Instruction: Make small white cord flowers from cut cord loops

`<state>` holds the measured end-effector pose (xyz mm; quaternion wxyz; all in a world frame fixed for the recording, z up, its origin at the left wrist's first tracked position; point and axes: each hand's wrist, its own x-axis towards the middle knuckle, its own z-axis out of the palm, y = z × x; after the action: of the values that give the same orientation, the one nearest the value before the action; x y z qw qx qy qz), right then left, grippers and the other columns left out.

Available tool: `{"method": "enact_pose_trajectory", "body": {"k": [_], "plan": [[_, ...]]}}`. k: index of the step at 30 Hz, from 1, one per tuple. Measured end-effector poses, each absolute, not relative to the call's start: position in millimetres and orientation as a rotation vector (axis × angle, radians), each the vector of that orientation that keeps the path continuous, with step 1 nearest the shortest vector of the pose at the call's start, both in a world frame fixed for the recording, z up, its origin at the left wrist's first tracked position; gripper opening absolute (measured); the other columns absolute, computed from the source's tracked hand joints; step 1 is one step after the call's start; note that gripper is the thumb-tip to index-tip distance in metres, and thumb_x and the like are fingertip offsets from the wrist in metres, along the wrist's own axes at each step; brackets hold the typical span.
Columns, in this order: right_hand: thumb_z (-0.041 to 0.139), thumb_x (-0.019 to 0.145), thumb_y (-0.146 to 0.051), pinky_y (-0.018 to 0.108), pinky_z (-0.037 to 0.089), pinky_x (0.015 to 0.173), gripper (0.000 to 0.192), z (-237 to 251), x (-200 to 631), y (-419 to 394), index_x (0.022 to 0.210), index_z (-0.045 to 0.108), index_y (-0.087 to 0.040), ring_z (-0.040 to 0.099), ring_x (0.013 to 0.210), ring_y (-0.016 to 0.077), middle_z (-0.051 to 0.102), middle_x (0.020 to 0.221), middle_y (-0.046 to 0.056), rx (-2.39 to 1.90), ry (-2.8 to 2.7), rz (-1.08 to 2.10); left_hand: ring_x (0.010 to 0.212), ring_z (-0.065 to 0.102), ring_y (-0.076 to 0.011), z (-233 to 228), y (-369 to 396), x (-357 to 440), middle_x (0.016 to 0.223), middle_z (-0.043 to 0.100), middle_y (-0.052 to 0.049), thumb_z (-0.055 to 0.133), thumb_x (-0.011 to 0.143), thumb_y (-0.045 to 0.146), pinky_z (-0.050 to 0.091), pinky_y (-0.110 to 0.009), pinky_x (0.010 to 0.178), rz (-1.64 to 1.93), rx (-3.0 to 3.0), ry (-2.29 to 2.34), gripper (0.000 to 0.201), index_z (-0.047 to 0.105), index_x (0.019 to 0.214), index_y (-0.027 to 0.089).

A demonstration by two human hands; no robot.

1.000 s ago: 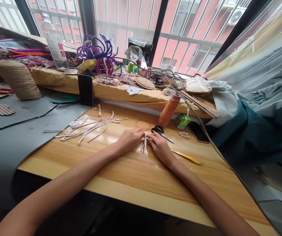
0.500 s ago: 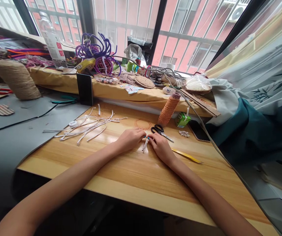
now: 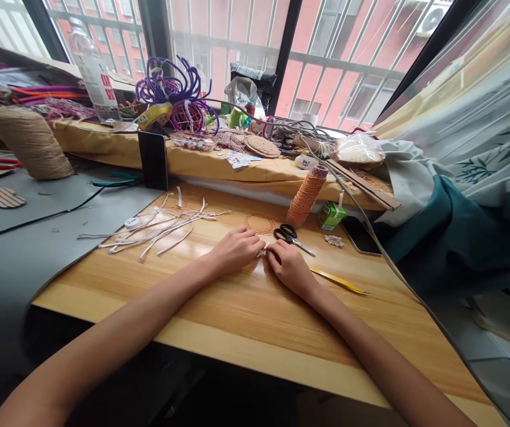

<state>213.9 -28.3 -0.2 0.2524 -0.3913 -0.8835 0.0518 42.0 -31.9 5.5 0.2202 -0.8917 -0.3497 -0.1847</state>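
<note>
My left hand [image 3: 241, 249] and my right hand [image 3: 289, 265] meet over the middle of the wooden table, fingers closed. Between their fingertips a short white cord [image 3: 264, 249] shows, mostly hidden by the fingers. Just behind the hands lie a loose ring of thin orange thread [image 3: 259, 224] and black-handled scissors [image 3: 287, 233]. To the left, several white cords [image 3: 166, 228] are spread in a loose pile. A yellow pair of tweezers [image 3: 338, 280] rests to the right of my right hand.
Behind the scissors stands an orange thread spool [image 3: 307, 197], beside a green drink carton [image 3: 331, 215]. A phone [image 3: 362, 236] lies at the right edge, with a grey cable [image 3: 373, 228] running past. The ledge [image 3: 201, 169] behind is crowded with craft materials. A twine cone [image 3: 30, 142] stands left.
The white cord's end, which hung down toward me between the hands, is now turned up and mostly covered by the fingers. Both hands have stayed in nearly the same place.
</note>
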Motion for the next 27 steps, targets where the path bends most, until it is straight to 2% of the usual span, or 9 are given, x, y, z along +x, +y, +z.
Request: {"method": "enact_pose_trajectory", "body": {"k": [8,27], "plan": [[0.044,0.077,-0.014,0.023,0.036,0.059,0.018,3,214,-28,0.067,0.06,-0.014,0.046,0.059,0.0121,0.052,0.063,0.003,-1.014,-2.414,0.147,0.064,0.052,-0.0153,1,-37,50,0.065,0.059,-0.002,0.038,0.085,0.021,0.035,-0.027,0.058,-0.514,-2.47,-1.052,0.021,0.055,0.074,0.014],[0.044,0.075,-0.013,0.022,0.036,0.057,0.021,9,213,-27,0.063,0.061,-0.015,0.047,0.057,0.0108,0.054,0.062,0.003,-1.019,-2.417,0.204,0.067,0.054,-0.0164,2,-39,54,0.067,0.059,-0.006,0.035,0.085,0.023,0.038,-0.024,0.054,-0.487,-2.57,-1.335,0.023,0.056,0.08,0.013]]}}
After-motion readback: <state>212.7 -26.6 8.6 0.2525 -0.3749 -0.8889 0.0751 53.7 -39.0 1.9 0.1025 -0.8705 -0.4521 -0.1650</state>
